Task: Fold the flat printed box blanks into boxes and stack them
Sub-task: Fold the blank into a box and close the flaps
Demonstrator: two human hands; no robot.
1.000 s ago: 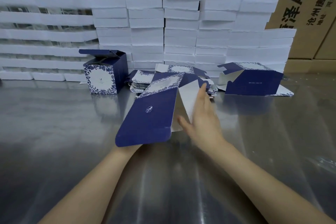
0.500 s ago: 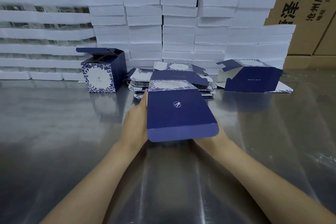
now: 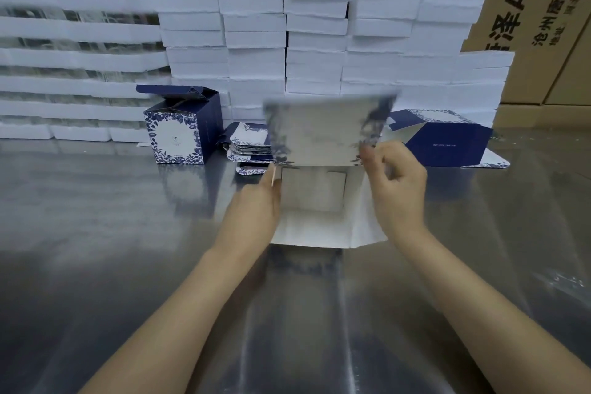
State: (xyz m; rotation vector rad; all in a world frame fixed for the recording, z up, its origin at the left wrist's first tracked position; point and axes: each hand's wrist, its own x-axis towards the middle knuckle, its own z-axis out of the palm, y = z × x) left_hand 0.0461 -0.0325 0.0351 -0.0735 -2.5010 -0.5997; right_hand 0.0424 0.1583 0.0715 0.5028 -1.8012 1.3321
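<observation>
Hands, left hand (image 3: pixel 256 205) and right hand (image 3: pixel 395 184), both gripping one half-open box blank (image 3: pixel 315 201), two folded boxes (image 3: pixel 180 128) behind.

Single head view, forward and down over steel table (image 3: pixel 96 233), close to seemingly motion-blurred hands.

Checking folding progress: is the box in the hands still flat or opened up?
Opened up. The box shows a hollow white inside between the left hand and right hand, its blurred printed flap raised.

Shiny metal table (image 3: pixel 96 233), upright folded box (image 3: pixel 179 131), flat blanks pile (image 3: pixel 249 147), tipped box (image 3: pixel 444 141), white stacks (image 3: pixel 256 41)
</observation>
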